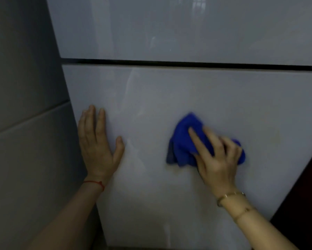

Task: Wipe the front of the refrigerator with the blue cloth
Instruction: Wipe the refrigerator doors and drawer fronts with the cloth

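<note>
Pressing blue cloth under right hand grip, on fridge.

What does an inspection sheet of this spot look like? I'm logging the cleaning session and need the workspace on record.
Surface: refrigerator front, glossy pale panels split by a dark horizontal gap; faint streaks show on the lower panel.
Job's things: blue cloth, bunched, pressed against the lower panel.
Clutter: nothing seen.
Hands: right hand spread over the cloth; left hand open, flat on the panel near its left edge, holding nothing.
Cables: nothing seen.
Surroundings: grey tiled wall to the left; dark area at lower right, too dim to identify.
</note>
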A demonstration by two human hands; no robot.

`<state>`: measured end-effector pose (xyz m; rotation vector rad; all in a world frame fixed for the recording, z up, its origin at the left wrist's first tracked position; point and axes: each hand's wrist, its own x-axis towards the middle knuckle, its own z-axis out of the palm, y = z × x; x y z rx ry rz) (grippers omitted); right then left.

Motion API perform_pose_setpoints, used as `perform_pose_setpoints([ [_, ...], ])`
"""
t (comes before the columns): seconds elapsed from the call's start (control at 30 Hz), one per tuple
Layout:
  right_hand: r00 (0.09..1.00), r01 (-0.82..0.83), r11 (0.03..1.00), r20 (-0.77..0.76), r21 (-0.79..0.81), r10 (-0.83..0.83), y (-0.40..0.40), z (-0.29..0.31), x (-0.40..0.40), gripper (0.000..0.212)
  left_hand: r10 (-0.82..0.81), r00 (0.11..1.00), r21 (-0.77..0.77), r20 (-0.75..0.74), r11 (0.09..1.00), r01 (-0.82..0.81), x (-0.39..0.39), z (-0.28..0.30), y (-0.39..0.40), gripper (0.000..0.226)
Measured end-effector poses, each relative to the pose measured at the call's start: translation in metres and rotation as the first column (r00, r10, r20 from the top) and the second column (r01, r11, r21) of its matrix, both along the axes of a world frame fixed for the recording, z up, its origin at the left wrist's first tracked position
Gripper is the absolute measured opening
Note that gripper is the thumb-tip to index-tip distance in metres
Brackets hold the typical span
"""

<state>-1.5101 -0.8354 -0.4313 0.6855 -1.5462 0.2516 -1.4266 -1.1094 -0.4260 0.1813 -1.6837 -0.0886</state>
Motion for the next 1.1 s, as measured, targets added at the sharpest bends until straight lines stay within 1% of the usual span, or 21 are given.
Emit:
perform_pose_setpoints([
  [0.03,1.0,-0.012,0.994,0.021,-0.113,0.015,-0.014,0.015,0.001,0.061,-0.004,1.0,0.002,0.001,1.0,0.004,0.001,0.0,0.001,0.065],
  [0.07,0.999,-0.013,0.987,0.03,-0.161,0.018,-0.027,0.02,0.003,0.063,-0.015,1.0,0.008,0.004,1.0,0.015,0.001,0.0,0.002,0.065],
  [0.1,0.999,-0.007,0.989,0.032,-0.149,0.012,-0.036,0.016,0.007,0.066,-0.03,1.0,0.017,0.008,0.999,0.03,0.002,0.0,0.004,0.065],
  [0.17,1.0,0.011,1.0,0.026,0.026,-0.012,-0.037,-0.023,0.012,0.067,-0.048,0.999,0.038,0.006,0.998,0.047,0.003,0.001,0.011,0.066],
  [0.23,0.997,0.037,0.966,0.049,0.257,-0.051,-0.017,-0.08,0.017,0.065,-0.054,0.998,0.056,-0.01,0.997,0.055,0.003,0.003,0.019,0.066],
  [0.3,0.987,0.107,0.937,0.078,0.331,-0.14,0.016,-0.117,0.016,0.072,-0.062,0.997,0.076,-0.035,0.995,0.065,0.003,0.005,0.025,0.066],
  [0.37,0.976,0.168,0.946,0.091,0.279,-0.2,0.051,-0.116,0.006,0.077,-0.059,0.997,0.08,-0.04,0.995,0.062,0.003,0.006,0.026,0.066],
  [0.43,0.978,0.185,0.971,0.07,0.152,-0.197,0.074,-0.08,-0.007,0.078,-0.047,0.998,0.071,-0.039,0.996,0.05,0.002,0.006,0.025,0.066],
  [0.53,0.992,0.121,0.99,0.027,-0.074,-0.12,0.069,-0.011,-0.024,0.059,-0.034,0.998,0.074,-0.047,0.997,0.038,-0.001,0.006,0.026,0.067],
  [0.6,0.993,0.117,0.986,0.0,-0.118,-0.118,0.047,0.0,-0.023,0.055,-0.031,0.998,0.08,-0.048,0.996,0.035,-0.002,0.005,0.026,0.067],
  [0.63,0.992,0.121,0.989,-0.012,-0.087,-0.122,0.038,-0.006,-0.019,0.057,-0.034,0.999,0.081,-0.041,0.996,0.037,-0.002,0.004,0.026,0.067],
  [0.67,0.993,0.12,0.993,-0.022,-0.006,-0.12,0.033,-0.02,-0.016,0.06,-0.034,0.999,0.081,-0.038,0.996,0.037,-0.002,0.004,0.025,0.068],
  [0.7,0.993,0.114,0.985,-0.034,0.126,-0.11,0.031,-0.039,-0.013,0.062,-0.032,0.999,0.08,-0.036,0.996,0.034,-0.002,0.004,0.025,0.068],
  [0.77,0.994,0.107,0.904,-0.051,0.414,-0.095,0.041,-0.076,-0.008,0.061,-0.026,0.999,0.074,-0.032,0.997,0.028,-0.002,0.003,0.023,0.068],
  [0.8,0.993,0.114,0.867,-0.051,0.485,-0.102,0.048,-0.083,-0.007,0.062,-0.023,0.999,0.07,-0.034,0.997,0.025,-0.003,0.003,0.023,0.068],
  [0.83,0.992,0.121,0.864,-0.042,0.488,-0.115,0.053,-0.08,-0.007,0.063,-0.021,0.999,0.068,-0.038,0.997,0.024,-0.004,0.003,0.022,0.068],
  [0.87,0.991,0.126,0.894,-0.02,0.43,-0.13,0.055,-0.069,-0.008,0.063,-0.023,0.999,0.072,-0.041,0.997,0.025,-0.004,0.003,0.021,0.068],
  [0.9,0.991,0.119,0.942,0.015,0.313,-0.13,0.052,-0.052,-0.008,0.061,-0.028,0.999,0.081,-0.042,0.996,0.031,-0.005,0.002,0.021,0.068],
  [0.97,0.994,0.073,0.997,0.086,-0.032,-0.07,0.035,0.002,-0.005,0.048,-0.033,0.999,0.09,-0.041,0.995,0.036,-0.006,0.003,0.021,0.068],
  [1.03,0.993,0.04,0.963,0.12,-0.268,-0.007,0.004,0.053,-0.002,0.04,-0.026,0.999,0.087,-0.034,0.996,0.029,-0.007,0.002,0.02,0.068],
  [1.1,0.994,0.043,0.941,0.108,-0.337,-0.007,-0.03,0.077,0.005,0.041,-0.03,0.999,0.088,-0.029,0.996,0.032,-0.007,0.002,0.019,0.068],
])
